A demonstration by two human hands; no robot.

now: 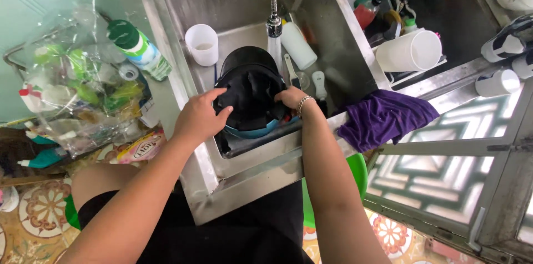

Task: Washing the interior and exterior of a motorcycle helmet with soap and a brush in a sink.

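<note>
A black helmet with a blue rim (251, 94) lies upside down in the steel sink (333, 53), its dark lining facing up. My left hand (201, 116) grips its left edge. My right hand (292, 97), with a bracelet at the wrist, holds its right edge. Water runs from the hanging tap head (273, 25) just behind the helmet.
A white cup (202, 44), a white bottle (298, 46) and knives lie in the sink. A purple cloth (386, 117) hangs over the sink's right rim. A green-capped bottle (139, 48) and plastic bags sit left. White cups (411, 50) stand in the right basin.
</note>
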